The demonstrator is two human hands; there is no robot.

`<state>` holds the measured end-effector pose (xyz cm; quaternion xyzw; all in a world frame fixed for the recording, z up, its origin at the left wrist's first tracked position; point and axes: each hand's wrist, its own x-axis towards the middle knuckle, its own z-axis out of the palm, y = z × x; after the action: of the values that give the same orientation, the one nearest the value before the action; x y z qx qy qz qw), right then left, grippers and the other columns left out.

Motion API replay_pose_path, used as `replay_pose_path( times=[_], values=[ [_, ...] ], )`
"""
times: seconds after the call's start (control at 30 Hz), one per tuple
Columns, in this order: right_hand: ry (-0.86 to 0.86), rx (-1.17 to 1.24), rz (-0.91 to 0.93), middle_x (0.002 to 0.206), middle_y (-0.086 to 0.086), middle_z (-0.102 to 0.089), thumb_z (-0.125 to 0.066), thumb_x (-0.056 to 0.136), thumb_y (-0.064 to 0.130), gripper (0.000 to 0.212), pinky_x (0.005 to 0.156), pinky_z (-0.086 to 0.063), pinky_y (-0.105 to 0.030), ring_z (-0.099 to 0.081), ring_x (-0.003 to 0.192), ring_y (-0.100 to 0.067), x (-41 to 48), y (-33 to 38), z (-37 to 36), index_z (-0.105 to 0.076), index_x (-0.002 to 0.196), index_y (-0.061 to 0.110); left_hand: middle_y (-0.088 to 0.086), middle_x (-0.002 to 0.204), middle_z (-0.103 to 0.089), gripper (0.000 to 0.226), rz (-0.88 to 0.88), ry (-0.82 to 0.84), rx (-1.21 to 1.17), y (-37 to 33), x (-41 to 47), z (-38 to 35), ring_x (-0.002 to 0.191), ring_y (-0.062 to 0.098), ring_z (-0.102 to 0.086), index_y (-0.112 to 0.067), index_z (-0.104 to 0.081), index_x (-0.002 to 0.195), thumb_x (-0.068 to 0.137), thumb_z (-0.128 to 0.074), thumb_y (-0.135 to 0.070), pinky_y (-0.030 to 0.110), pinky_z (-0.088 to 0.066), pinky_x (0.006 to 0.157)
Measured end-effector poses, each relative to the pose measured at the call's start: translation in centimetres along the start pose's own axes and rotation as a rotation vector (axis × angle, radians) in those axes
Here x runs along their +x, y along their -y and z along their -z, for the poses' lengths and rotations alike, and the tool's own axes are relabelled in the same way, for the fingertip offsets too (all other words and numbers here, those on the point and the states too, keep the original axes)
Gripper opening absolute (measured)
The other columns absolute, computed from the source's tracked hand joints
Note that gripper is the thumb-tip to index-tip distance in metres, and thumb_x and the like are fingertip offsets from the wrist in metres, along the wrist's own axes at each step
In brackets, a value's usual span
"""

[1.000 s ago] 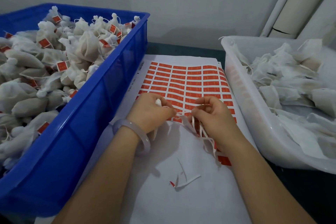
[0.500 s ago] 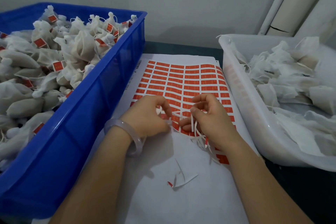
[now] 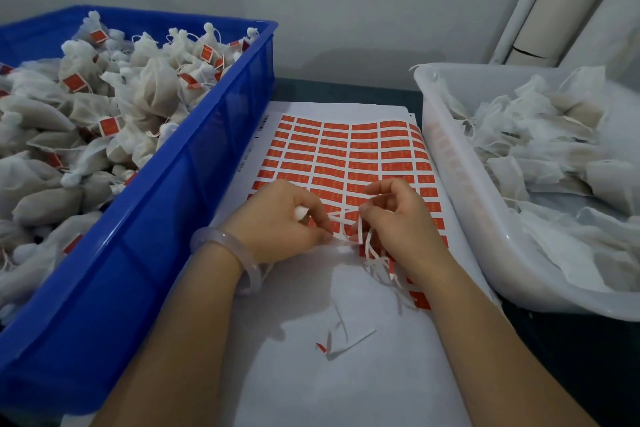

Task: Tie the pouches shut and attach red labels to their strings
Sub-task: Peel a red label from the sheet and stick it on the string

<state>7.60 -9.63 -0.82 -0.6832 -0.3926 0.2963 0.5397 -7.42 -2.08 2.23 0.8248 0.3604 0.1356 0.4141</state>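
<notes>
My left hand [image 3: 277,229] lies curled on the sheet of red labels [image 3: 346,156]. It holds a small white piece [image 3: 300,212], seemingly a pouch's tip, the rest hidden under the palm. My right hand [image 3: 401,222] is close beside it, fingers curled. Its thumb and forefinger pinch a thin white strip [image 3: 341,218] that runs between the two hands. Loose white backing strips [image 3: 379,262] curl off the sheet under my right wrist. The blue bin [image 3: 207,163] on the left is heaped with tied pouches bearing red labels [image 3: 107,126].
A clear plastic tub [image 3: 460,191] on the right holds untied white pouches [image 3: 540,149]. A torn white strip with a red end [image 3: 343,343] lies on the bare lower half of the sheet. A wall stands behind, with pale pipes [image 3: 540,10] at the back right.
Both hands stay close together at the sheet's lower label rows. My right fingers have uncurled a little and lifted, and the white strips beneath them have shifted.
</notes>
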Motion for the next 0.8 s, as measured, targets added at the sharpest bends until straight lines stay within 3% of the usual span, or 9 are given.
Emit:
replay_pose_path(
  times=[0.13,0.23,0.3,0.4,0.53,0.63,0.8],
  values=[
    [0.077,0.037,-0.017,0.070,0.014,-0.067,-0.059,0.090,0.012,0.016,0.049,-0.049,-0.012,-0.068,0.064,-0.008,-0.1,0.7,0.2,-0.056,0.087,0.027,-0.008,0.063,-0.064,0.018,-0.071,-0.002,-0.420,-1.3,-1.0,1.8,0.062,0.009,-0.061,-0.026,-0.070,0.057,0.069,-0.075,-0.013,0.017,-0.049,0.055],
    [0.129,0.165,-0.041,0.081,0.008,-0.071,-0.055,0.092,0.019,0.011,0.065,-0.057,-0.025,-0.069,0.078,-0.011,-0.3,1.2,0.4,-0.065,0.087,0.022,-0.002,0.054,-0.055,0.020,-0.105,-0.083,-0.704,-1.4,-1.2,2.2,0.048,0.011,-0.049,-0.024,-0.068,0.056,0.072,-0.072,-0.012,0.021,-0.046,0.046],
    [0.075,0.238,0.009,0.082,0.008,-0.070,-0.048,0.095,0.034,0.024,0.072,-0.056,-0.026,-0.068,0.081,-0.010,-0.3,1.5,0.6,-0.067,0.085,0.023,-0.001,0.051,-0.052,0.029,-0.047,-0.176,-0.784,-1.2,-0.9,2.0,0.044,0.011,-0.044,-0.023,-0.066,0.057,0.082,-0.062,-0.008,0.020,-0.044,0.043],
    [0.125,0.460,0.010,0.062,0.003,-0.063,-0.041,0.078,0.062,0.047,0.057,-0.049,-0.018,-0.061,0.057,-0.010,-0.9,2.4,0.8,-0.071,0.079,0.024,-0.002,0.053,-0.055,0.023,-0.019,-0.224,-0.736,-1.7,-0.7,1.5,0.043,0.009,-0.047,-0.018,-0.065,0.064,0.083,-0.061,-0.006,0.018,-0.045,0.043],
    [0.279,0.575,0.070,0.053,0.001,-0.057,-0.046,0.079,0.054,0.037,0.052,-0.043,-0.021,-0.049,0.047,-0.010,-1.7,3.1,0.8,-0.074,0.082,0.030,-0.011,0.054,-0.058,0.014,-0.055,-0.216,-0.639,-2.0,-0.4,0.9,0.047,0.003,-0.054,-0.015,-0.064,0.070,0.081,-0.065,-0.007,0.016,-0.046,0.046],
    [0.214,0.605,0.080,0.062,-0.001,-0.065,-0.049,0.076,0.049,0.035,0.050,-0.047,-0.020,-0.055,0.051,-0.010,-1.8,3.3,0.7,-0.074,0.074,0.025,-0.013,0.052,-0.057,0.014,-0.059,-0.205,-0.592,-2.0,-0.2,0.6,0.047,0.001,-0.054,-0.017,-0.063,0.070,0.081,-0.066,-0.009,0.014,-0.045,0.045],
    [-0.056,0.406,0.096,0.068,0.004,-0.068,-0.059,0.057,0.060,0.039,0.058,-0.050,-0.023,-0.063,0.058,-0.011,-1.4,3.0,0.7,-0.069,0.068,0.024,-0.015,0.062,-0.066,0.006,0.062,-0.143,-0.583,-1.8,0.2,0.1,0.057,0.003,-0.064,-0.022,-0.063,0.082,0.081,-0.067,-0.026,0.015,-0.048,0.049]
  ],
)
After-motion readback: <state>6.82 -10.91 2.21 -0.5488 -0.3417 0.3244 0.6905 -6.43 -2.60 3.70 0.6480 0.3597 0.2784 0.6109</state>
